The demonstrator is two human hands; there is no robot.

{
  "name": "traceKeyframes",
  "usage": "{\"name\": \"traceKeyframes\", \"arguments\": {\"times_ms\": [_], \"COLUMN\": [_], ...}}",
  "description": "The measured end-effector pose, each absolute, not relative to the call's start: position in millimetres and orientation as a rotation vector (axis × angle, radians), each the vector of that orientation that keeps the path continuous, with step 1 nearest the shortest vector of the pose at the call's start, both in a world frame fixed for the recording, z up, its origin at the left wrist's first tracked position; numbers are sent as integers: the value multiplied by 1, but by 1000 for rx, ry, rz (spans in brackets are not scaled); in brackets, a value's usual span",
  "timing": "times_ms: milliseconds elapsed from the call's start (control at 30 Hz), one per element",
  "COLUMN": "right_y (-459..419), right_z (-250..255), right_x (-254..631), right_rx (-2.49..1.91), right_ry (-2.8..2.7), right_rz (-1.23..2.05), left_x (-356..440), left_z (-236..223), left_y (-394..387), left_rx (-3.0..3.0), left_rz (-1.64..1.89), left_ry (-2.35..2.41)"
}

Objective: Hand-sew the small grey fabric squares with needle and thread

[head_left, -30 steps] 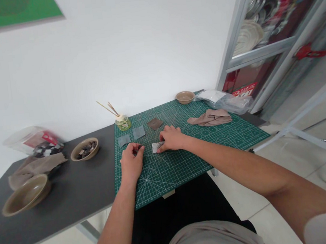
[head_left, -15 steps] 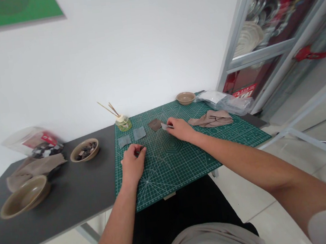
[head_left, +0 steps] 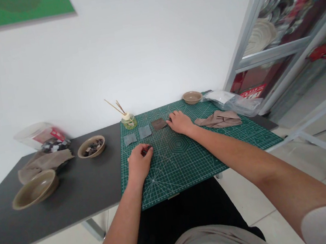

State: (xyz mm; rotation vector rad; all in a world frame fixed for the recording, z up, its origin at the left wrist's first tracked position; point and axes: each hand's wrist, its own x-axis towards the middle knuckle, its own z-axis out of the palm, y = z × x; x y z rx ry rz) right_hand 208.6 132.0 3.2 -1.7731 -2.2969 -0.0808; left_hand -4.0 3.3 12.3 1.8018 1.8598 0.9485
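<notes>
My left hand [head_left: 139,160] rests over the green cutting mat [head_left: 175,172], its fingers closed on a small dark piece [head_left: 147,149] with a hint of red; its kind is unclear. My right hand [head_left: 180,122] is low over the mat at the right edge of a brown square sheet [head_left: 158,124], fingers curled downward. A dark spot shows at its fingertips, but what they hold is mostly hidden. Left of the brown sheet lie two grey square sheets, one nearer the middle [head_left: 145,131] and one farther left [head_left: 130,139].
A reed diffuser [head_left: 129,121] stands by the wall. At left are a bowl of small dark and tan pieces [head_left: 91,147], another bowl [head_left: 34,189], a cloth [head_left: 45,164] and a plastic tub [head_left: 41,137]. At right lie a brown cloth [head_left: 219,119], a bowl [head_left: 192,97] and a plastic bag [head_left: 232,101].
My right hand has lowered toward the mat beside the brown sheet; the pale grey piece it pinched no longer shows. The left hand stays nearly in place. The view has shifted slightly left.
</notes>
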Motion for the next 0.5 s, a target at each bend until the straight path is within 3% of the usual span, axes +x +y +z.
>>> {"name": "traceKeyframes", "arguments": {"times_ms": [300, 500], "right_y": [135, 137], "right_z": [10, 22], "right_x": [192, 177], "right_rx": [-1863, -1466], "right_ry": [-2153, -2521], "right_rz": [-38, 121], "left_x": [-2, -2], "left_z": [16, 14], "left_y": [0, 0], "left_rx": [1733, 1755], "left_rz": [1005, 1005], "left_ry": [1839, 1821]}}
